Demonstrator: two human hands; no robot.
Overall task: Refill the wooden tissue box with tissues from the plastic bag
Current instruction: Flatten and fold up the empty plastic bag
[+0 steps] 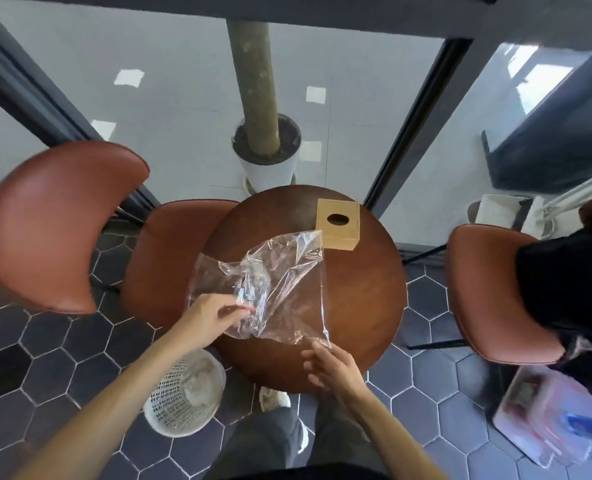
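Observation:
A clear plastic bag (277,282) lies crumpled across the round brown table (367,306); no tissues show in it. Behind the bag's far right corner stands the wooden tissue box (338,225), upright, with an oval hole in its top. My left hand (215,315) pinches the bag's near left part with thumb and fingers. My right hand (332,367) hovers over the table's near edge with fingers spread, just below the bag's near right corner and blurred by motion.
Brown leather chairs stand at the left (55,223), behind the table (170,258) and at the right (488,299), the right one draped with black cloth. A white mesh bin (187,396) sits on the floor under my left arm. A potted trunk (270,157) stands beyond.

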